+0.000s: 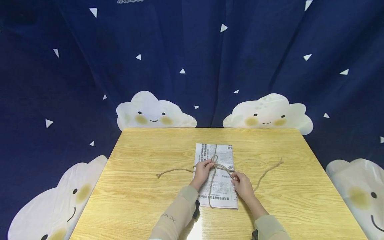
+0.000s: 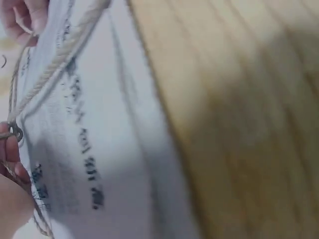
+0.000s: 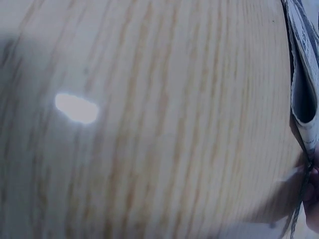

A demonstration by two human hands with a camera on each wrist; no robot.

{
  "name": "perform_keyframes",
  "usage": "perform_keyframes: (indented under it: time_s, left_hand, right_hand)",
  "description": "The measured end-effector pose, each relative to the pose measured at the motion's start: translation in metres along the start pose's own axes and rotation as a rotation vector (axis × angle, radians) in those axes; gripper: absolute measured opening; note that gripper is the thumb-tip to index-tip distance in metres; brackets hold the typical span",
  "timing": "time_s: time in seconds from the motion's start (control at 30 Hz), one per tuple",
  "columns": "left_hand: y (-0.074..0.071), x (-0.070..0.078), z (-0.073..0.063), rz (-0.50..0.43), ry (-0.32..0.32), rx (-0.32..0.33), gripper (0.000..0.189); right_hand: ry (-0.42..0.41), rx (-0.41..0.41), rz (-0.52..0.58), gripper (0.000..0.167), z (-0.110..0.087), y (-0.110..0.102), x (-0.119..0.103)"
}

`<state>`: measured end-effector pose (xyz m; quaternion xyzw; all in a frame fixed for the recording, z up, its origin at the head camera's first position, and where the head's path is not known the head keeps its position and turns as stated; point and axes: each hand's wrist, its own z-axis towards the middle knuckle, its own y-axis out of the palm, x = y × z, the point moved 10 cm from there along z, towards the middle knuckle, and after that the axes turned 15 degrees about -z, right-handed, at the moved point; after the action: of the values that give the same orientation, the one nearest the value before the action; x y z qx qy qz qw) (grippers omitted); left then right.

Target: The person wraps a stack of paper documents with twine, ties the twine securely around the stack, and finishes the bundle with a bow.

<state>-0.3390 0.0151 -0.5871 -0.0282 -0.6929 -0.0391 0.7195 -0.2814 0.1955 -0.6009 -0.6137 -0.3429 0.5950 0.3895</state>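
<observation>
A flat rectangular parcel wrapped in newspaper point(image 1: 222, 195) lies on the table, with brown twine point(image 1: 211, 190) crossing it lengthwise and sideways. At the crossing, my left hand point(image 1: 201, 174) pinches the twine beside a knot with a small loop above it. My right hand point(image 1: 243, 186), over the parcel's right edge, pinches a doubled strand leading from the knot. In the left wrist view the knot point(image 2: 15, 131) shows at the left fingers, and the right hand point(image 2: 22, 20) appears at the top. The right wrist view catches only the folded parcel end point(image 3: 303, 99) and some fingers point(image 3: 313, 196).
One twine tail point(image 1: 174, 170) stretches left across the wooden table point(image 1: 144, 146); another tail point(image 1: 267, 171) curves out to the right past my right hand. Behind the table hangs a dark blue curtain point(image 1: 192, 40) with clouds and white triangles.
</observation>
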Motion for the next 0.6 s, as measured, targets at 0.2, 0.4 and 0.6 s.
perform_keyframes:
  time_s: [0.2, 0.4, 0.6]
  left_hand:
    - [0.001, -0.008, 0.004, -0.161, -0.092, 0.021, 0.024]
    - [0.006, -0.014, 0.003, -0.153, -0.147, -0.042, 0.028]
    - [0.001, -0.011, -0.002, -0.229, -0.153, 0.014, 0.025]
  right_hand:
    - [0.010, -0.011, -0.003, 0.017, 0.000, 0.001, -0.001]
    - [0.011, -0.004, -0.004, 0.018, 0.001, 0.003, 0.000]
    - [0.005, -0.002, -0.009, 0.018, 0.001, 0.003, 0.002]
